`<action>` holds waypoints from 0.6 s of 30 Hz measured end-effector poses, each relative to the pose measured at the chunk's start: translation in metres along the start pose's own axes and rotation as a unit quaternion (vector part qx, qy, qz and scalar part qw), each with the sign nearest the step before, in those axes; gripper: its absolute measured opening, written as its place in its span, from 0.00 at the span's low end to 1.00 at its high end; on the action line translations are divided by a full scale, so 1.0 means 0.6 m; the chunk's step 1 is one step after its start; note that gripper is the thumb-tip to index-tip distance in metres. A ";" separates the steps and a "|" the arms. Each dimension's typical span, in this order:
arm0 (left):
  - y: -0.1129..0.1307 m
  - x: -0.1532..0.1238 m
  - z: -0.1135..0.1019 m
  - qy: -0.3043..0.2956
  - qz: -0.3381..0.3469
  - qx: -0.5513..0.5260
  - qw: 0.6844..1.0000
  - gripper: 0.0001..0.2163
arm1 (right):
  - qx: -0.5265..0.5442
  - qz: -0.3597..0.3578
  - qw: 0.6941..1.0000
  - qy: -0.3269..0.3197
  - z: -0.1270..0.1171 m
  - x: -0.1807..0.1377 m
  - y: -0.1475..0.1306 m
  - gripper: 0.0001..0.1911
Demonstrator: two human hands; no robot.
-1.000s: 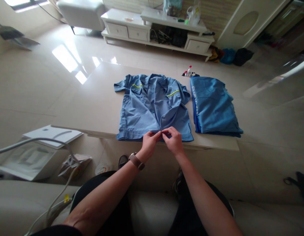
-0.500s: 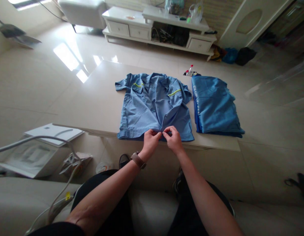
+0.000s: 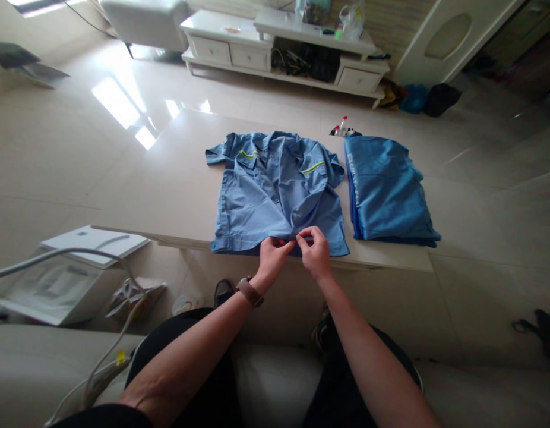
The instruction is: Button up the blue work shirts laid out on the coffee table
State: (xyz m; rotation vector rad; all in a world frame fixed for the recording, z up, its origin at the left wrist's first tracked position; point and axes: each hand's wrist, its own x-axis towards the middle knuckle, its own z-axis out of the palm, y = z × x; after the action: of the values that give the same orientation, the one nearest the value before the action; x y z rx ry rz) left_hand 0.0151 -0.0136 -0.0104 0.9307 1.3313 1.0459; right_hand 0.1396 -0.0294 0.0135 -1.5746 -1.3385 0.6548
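Observation:
A light blue short-sleeved shirt [image 3: 252, 205] with yellow piping over its chest pockets lies front up, its collar at the far side. At the middle of its near hem, my left hand [image 3: 274, 257] pinches the fabric. Just right of it, my right hand [image 3: 315, 252] is closed in a pinch on the shirt's front edge. The fingertips of both hands nearly meet there, and whatever small part lies between them is too small to make out. A brown-strapped watch [image 3: 250, 291] is on my left wrist.
The shirt lies on a low, pale table [image 3: 159, 196]. A folded blue stack of cloth [image 3: 386, 187] lies to its right, with small red-capped bottles [image 3: 344, 125] behind. A white box [image 3: 74, 279] and a grey hose [image 3: 130, 267] are at left; a white TV cabinet [image 3: 252, 56] stands beyond.
Both hands stay pinched at the shirt's hem, the right fingers shifting slightly. The whole view has drifted a little; the shirt and the folded stack keep their places.

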 end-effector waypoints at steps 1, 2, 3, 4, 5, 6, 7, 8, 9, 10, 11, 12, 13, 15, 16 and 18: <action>-0.001 -0.001 0.000 -0.013 -0.005 -0.001 1.000 0.13 | -0.006 -0.009 1.000 0.004 -0.001 -0.001 -0.002 0.05; 0.000 -0.003 0.000 -0.029 -0.007 -0.007 1.000 0.13 | -0.009 -0.015 1.000 0.007 -0.001 -0.001 -0.004 0.04; 0.001 -0.004 0.000 -0.041 -0.007 -0.016 0.999 0.13 | -0.010 -0.019 1.000 0.009 -0.001 -0.001 -0.005 0.04; 0.002 -0.005 0.001 -0.047 -0.006 -0.025 0.999 0.12 | -0.009 -0.020 1.000 0.009 -0.001 -0.001 -0.006 0.04; 0.004 -0.006 0.001 -0.048 -0.003 -0.035 0.998 0.12 | -0.009 -0.021 1.000 0.009 0.000 -0.001 -0.006 0.04; 0.005 -0.007 0.001 -0.047 0.001 -0.046 0.998 0.12 | -0.008 -0.020 1.000 0.009 0.000 -0.001 -0.006 0.04; 0.007 -0.007 0.001 -0.045 0.005 -0.055 0.997 0.12 | -0.008 -0.018 1.000 0.009 0.001 -0.002 -0.006 0.04; 0.008 -0.007 0.002 -0.047 0.007 -0.063 0.997 0.12 | -0.007 -0.017 1.000 0.009 0.001 -0.002 -0.005 0.04; 0.009 -0.008 0.002 -0.052 0.007 -0.071 0.996 0.12 | -0.006 -0.015 1.000 0.010 0.002 -0.002 -0.005 0.04; 0.010 -0.008 0.003 -0.058 0.004 -0.077 0.995 0.12 | -0.005 -0.014 1.000 0.011 0.002 -0.002 -0.005 0.04; 0.011 -0.009 0.004 -0.061 -0.001 -0.083 0.995 0.12 | -0.004 -0.014 1.000 0.011 0.002 -0.002 -0.005 0.05; 0.011 -0.009 0.005 -0.060 -0.008 -0.090 0.994 0.12 | -0.003 -0.013 1.000 0.010 0.002 -0.002 -0.004 0.05; 0.012 -0.010 0.006 -0.054 -0.015 -0.097 0.994 0.11 | -0.002 -0.012 1.000 0.009 0.002 -0.002 -0.004 0.05; 0.014 -0.011 0.007 -0.042 -0.024 -0.107 0.993 0.11 | 0.001 -0.003 1.000 0.007 0.002 -0.002 0.000 0.05; 0.014 -0.010 0.006 -0.039 -0.025 -0.107 0.993 0.11 | 0.006 0.007 1.000 0.007 0.002 -0.001 0.002 0.06; 0.016 -0.008 0.005 -0.045 -0.023 -0.096 0.994 0.11 | 0.022 0.038 0.999 0.005 0.003 0.001 0.007 0.08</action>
State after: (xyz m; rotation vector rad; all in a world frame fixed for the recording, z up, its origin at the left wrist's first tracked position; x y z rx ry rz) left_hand 0.0176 -0.0155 0.0002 0.7904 1.1502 1.0635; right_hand 0.1404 -0.0282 0.0091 -1.5973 -1.2526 0.7172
